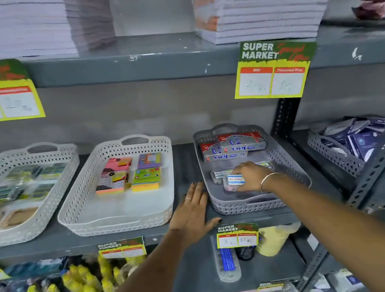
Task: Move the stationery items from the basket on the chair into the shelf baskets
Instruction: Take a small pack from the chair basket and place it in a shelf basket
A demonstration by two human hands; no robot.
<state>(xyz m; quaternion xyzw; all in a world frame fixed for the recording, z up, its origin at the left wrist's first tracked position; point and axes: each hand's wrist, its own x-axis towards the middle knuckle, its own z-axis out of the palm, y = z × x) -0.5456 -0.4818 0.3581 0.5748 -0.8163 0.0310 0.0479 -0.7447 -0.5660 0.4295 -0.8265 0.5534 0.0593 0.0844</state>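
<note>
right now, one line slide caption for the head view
Right hand sets a small clear box into the grey shelf basket.

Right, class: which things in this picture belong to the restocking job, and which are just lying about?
Part of the job:
- right hand holding a small clear box
- grey basket it reaches into
- left hand, flat on the shelf
- white basket of sticky notes

Lying about:
- paper stacks
- price tags
- yellow bottles

three baskets sit side by side on the shelf: left basket, middle basket, right basket. behind the small cases in the right one lie boxes.
</note>
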